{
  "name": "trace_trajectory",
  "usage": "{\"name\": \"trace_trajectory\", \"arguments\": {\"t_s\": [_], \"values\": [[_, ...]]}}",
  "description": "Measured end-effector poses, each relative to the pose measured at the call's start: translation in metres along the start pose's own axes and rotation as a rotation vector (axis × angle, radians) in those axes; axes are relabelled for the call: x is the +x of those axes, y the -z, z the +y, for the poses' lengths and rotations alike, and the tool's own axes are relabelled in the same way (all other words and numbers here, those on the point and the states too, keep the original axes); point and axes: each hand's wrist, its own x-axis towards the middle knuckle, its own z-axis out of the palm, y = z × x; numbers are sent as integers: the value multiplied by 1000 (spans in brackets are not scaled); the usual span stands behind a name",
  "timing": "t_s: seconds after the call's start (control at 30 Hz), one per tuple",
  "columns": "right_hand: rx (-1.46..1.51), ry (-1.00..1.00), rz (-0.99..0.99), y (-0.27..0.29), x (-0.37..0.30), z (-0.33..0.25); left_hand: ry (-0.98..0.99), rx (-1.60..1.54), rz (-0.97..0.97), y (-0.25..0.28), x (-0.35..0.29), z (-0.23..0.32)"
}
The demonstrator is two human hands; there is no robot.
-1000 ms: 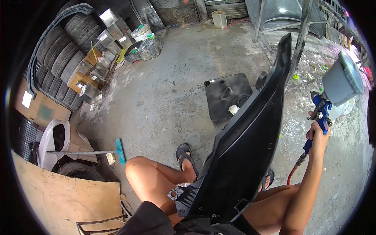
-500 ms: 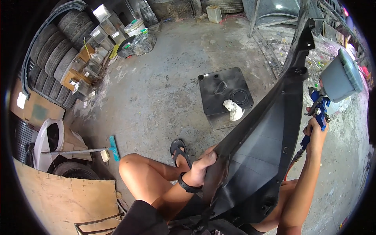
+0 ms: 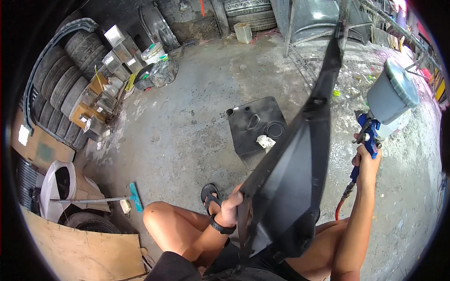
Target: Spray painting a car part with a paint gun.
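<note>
A long black plastic car panel [image 3: 293,171] stands slanted in front of me, its narrow tip pointing up and away. My left hand [image 3: 230,209] is closed around its left edge near the lower end, with a dark band on the wrist. To the right of the panel, my right hand [image 3: 367,164] grips the handle of a blue spray gun [image 3: 370,133]. On top of the gun sits a large grey cup [image 3: 389,96], and a red hose [image 3: 341,204] hangs below the handle. The nozzle side faces the panel, with a gap between them. No spray shows.
A black square canister [image 3: 246,122] with a crumpled white cloth [image 3: 266,142] stands on the floor ahead. Stacked tyres [image 3: 61,86] and metal tins [image 3: 124,54] line the left. A blue-headed squeegee [image 3: 136,196] and a plywood board [image 3: 84,243] are nearer. Metal frame at upper right.
The panel has turned and its upper tip has swung left, widening the gap to the spray gun. The whole view has shifted slightly. Both hands keep their holds.
</note>
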Motion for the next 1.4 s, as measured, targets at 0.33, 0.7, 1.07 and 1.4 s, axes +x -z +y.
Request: {"name": "trace_trajectory", "arguments": {"t_s": [0.33, 0.7, 1.07, 1.4], "values": [[24, 0, -24, 12, 7, 3, -66, -174, 58, 52, 3, -47], [-45, 2, 40, 3, 13, 23, -138, -220, 112, 86, 100, -37], [-48, 15, -36, 9, 23, 39, -388, 288, 105, 86, 143, 42], [-51, 40, -40, 3, 22, 38, -547, 760, 90, 103, 139, 83]]}}
